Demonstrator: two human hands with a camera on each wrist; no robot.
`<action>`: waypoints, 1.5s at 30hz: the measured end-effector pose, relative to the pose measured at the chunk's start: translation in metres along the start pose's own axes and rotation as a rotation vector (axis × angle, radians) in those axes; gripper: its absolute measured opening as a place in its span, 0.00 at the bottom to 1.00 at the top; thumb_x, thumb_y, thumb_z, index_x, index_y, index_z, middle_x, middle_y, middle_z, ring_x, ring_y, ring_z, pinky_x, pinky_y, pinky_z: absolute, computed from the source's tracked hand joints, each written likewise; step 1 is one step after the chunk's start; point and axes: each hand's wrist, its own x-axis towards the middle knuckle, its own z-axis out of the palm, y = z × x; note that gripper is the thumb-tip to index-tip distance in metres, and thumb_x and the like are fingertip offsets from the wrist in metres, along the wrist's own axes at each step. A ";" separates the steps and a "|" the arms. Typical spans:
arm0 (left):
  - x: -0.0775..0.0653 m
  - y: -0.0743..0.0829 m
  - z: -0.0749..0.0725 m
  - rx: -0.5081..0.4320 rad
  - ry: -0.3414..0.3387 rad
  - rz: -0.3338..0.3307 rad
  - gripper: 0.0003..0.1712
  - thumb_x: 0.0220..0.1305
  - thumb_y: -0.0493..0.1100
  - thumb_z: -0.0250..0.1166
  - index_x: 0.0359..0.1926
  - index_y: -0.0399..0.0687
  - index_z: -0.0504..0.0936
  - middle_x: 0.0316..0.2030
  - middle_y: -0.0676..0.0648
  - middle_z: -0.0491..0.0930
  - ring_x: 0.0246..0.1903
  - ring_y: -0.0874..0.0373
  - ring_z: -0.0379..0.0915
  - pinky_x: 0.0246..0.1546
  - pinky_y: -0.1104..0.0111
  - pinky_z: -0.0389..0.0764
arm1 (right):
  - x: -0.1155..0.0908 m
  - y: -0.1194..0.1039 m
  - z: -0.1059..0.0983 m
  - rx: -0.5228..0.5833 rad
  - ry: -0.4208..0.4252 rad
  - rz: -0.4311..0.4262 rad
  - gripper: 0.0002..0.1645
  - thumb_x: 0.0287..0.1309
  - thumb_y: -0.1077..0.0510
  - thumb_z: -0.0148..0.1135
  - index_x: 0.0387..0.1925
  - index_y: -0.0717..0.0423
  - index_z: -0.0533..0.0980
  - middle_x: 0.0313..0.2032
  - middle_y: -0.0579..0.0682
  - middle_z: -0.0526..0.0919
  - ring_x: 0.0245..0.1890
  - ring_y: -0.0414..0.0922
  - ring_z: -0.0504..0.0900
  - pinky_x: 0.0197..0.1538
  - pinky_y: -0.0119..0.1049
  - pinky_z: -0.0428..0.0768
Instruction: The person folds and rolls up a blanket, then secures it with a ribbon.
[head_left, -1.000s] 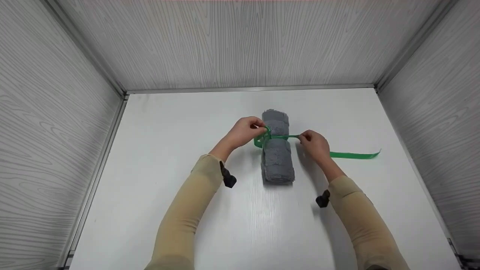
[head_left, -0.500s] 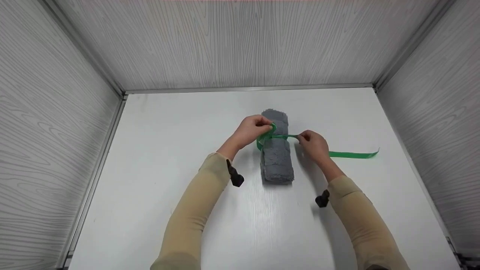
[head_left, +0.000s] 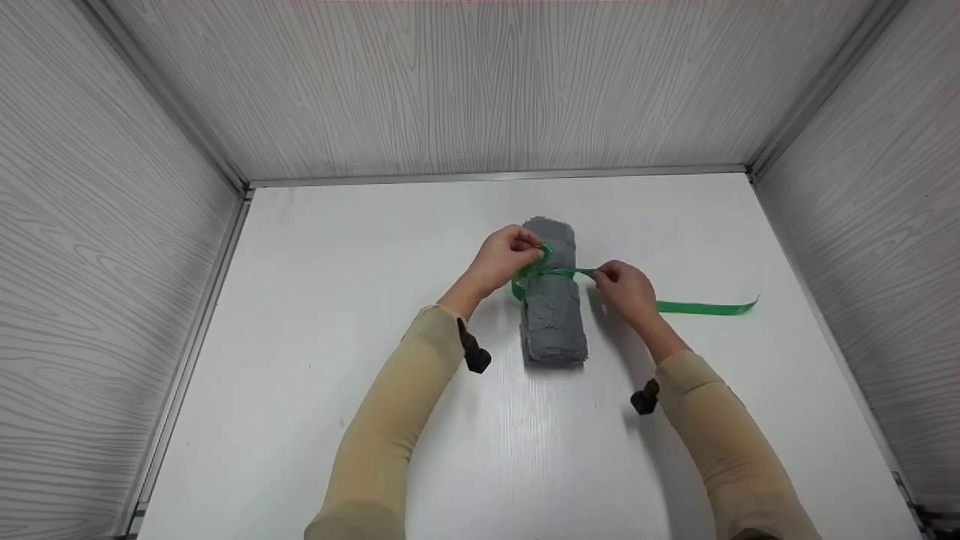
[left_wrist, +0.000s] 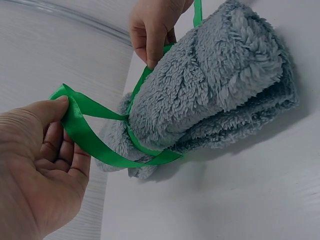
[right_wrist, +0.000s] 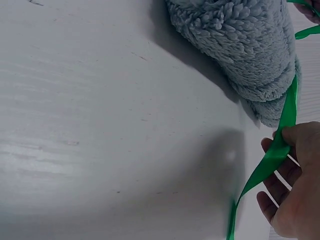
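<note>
A rolled grey fluffy towel (head_left: 553,319) lies lengthwise on the white table, with a green ribbon (left_wrist: 90,137) passed around its middle. My left hand (head_left: 501,259) pinches a loop of that ribbon between thumb and fingers, just above the towel's left side. On the other side, my right hand (head_left: 626,289) pinches the ribbon and holds a stretch of it taut from the towel. Beyond the right hand, the ribbon's loose tail (head_left: 709,308) runs out to the right. In the right wrist view the ribbon (right_wrist: 272,157) crosses under the thumb and over the fingers.
Grey wood-grain panels (head_left: 480,90) wall the white table (head_left: 337,247) at the back and both sides. A small black device (head_left: 475,355) sits at the left wrist, and another black device (head_left: 645,397) at the right wrist.
My left hand has moved right and slightly away from me, bringing its ribbon loop over the towel. The right hand has stayed in place, still pinching the ribbon.
</note>
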 end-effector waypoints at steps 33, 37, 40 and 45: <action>-0.005 0.000 -0.006 0.128 0.031 0.020 0.13 0.75 0.49 0.63 0.53 0.48 0.84 0.49 0.50 0.82 0.50 0.58 0.77 0.51 0.64 0.79 | -0.013 0.071 -0.092 -0.394 -0.172 -0.044 0.19 0.68 0.60 0.60 0.55 0.66 0.81 0.52 0.65 0.83 0.54 0.64 0.78 0.59 0.62 0.70; -0.005 -0.001 -0.006 0.118 0.035 0.024 0.13 0.75 0.48 0.63 0.53 0.47 0.83 0.48 0.50 0.82 0.50 0.58 0.77 0.50 0.64 0.79 | -0.016 0.082 -0.104 -0.453 -0.161 -0.051 0.17 0.66 0.62 0.59 0.52 0.68 0.82 0.49 0.66 0.84 0.51 0.65 0.79 0.57 0.63 0.70; -0.005 -0.002 -0.005 0.115 0.040 0.027 0.13 0.75 0.48 0.63 0.53 0.47 0.83 0.49 0.50 0.82 0.50 0.58 0.77 0.50 0.64 0.79 | -0.018 0.091 -0.113 -0.468 -0.143 -0.044 0.15 0.65 0.62 0.59 0.49 0.68 0.83 0.45 0.66 0.85 0.46 0.64 0.79 0.54 0.63 0.70; -0.007 -0.003 -0.006 0.122 0.042 0.027 0.14 0.75 0.49 0.63 0.54 0.47 0.83 0.49 0.50 0.82 0.50 0.58 0.77 0.50 0.64 0.79 | -0.021 0.104 -0.126 -0.490 -0.120 -0.033 0.14 0.65 0.61 0.59 0.45 0.66 0.83 0.42 0.64 0.85 0.43 0.63 0.79 0.51 0.63 0.69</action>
